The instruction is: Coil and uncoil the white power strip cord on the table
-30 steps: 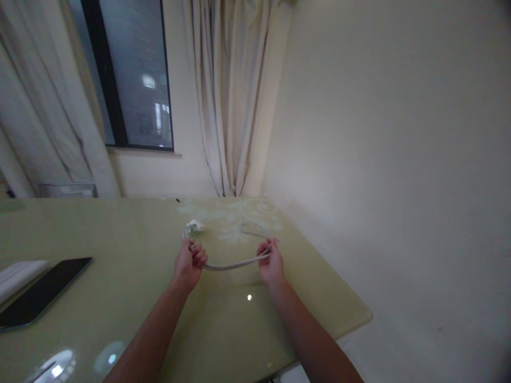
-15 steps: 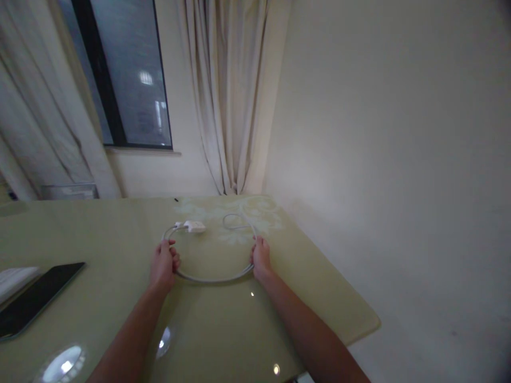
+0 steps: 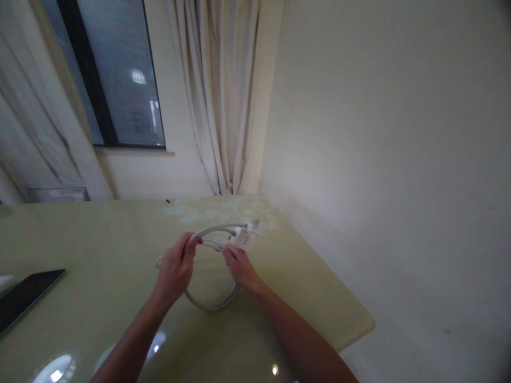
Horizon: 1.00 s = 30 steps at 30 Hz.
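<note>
A pale grey cable [image 3: 213, 307] is looped between my two hands, its lower bend hanging close above the table. My left hand [image 3: 175, 268] is closed around the cable on the left side of the loop. On the other side, my right hand [image 3: 240, 266] pinches the strands. Just beyond the right fingers is the white power strip [image 3: 242, 239], with small dark holes in its face and cable running into it. Beside its far end sits a white plug [image 3: 254, 226] with prongs. A bit of cable pokes out left of my left hand.
The glossy pale green table [image 3: 311, 298] ends at a rounded right corner beside the wall [image 3: 379, 159]. A dark flat tablet [image 3: 32, 295] lies at the left. A small black object [image 3: 168, 201] rests near the back edge, below the curtain [image 3: 221, 106].
My hands have come closer together, and the loop has narrowed. The white block swung from near my left hand over to the right, just past my right fingers.
</note>
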Available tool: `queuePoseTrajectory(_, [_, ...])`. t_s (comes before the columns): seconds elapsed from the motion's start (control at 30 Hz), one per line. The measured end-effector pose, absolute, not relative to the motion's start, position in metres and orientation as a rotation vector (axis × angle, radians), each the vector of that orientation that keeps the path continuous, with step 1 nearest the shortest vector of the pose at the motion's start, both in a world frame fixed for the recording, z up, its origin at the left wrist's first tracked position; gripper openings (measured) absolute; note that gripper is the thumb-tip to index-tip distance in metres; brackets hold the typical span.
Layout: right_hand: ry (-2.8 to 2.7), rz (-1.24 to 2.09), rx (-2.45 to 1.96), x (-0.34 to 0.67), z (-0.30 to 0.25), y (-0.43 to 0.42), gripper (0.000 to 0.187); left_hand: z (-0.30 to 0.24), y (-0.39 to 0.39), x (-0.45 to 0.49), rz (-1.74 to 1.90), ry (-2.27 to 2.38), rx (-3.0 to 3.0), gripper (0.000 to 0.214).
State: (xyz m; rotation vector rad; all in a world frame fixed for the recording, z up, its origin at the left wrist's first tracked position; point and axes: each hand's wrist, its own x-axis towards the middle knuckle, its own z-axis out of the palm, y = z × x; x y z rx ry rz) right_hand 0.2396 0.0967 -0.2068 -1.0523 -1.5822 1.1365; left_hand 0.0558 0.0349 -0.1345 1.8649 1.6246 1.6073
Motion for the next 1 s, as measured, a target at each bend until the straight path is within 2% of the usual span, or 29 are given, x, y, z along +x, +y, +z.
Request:
queuePoseTrajectory(0.13, [-1.652, 1.11, -0.834, 0.237, -0.197, 0.076, 0.04, -0.137, 0.031, 0.066, 1.558, 1.491, 2.206, 0.037])
queuePoseTrajectory(0.33, [-1.617, 0.969, -0.719, 0.237, -0.196, 0.054, 0.04, -0.158, 0.037, 0.064, 1.439, 1.635, 2.717, 0.031])
queuePoseTrajectory(0.53, [-1.607, 0.718, -0.78, 0.239, -0.194, 0.052, 0.036, -0.157, 0.032, 0.063, 1.124, 1.86, 2.633, 0.031])
queuePoseTrajectory(0.63, [-1.731, 0.543, -0.854, 0.242, -0.195, 0.058, 0.043, -0.149, 0.027, 0.066, 1.052, 2.06, 2.448, 0.03])
queuePoseTrajectory(0.8, [-2.136, 0.142, -0.791, 0.242, -0.192, 0.056, 0.077, -0.132, 0.021, 0.056, 1.3, 2.304, 2.047, 0.028])
queuePoseTrajectory(0.9, [-2.176, -0.045, -0.586, 0.246, -0.186, 0.045, 0.067, -0.124, 0.02, 0.042, 1.463, 2.233, 1.983, 0.028])
queuePoseTrajectory(1.0, [-2.23, -0.052, -0.352, 0.25, -0.182, 0.033, 0.055, -0.124, 0.021, 0.036, 1.599, 2.162, 2.011, 0.03])
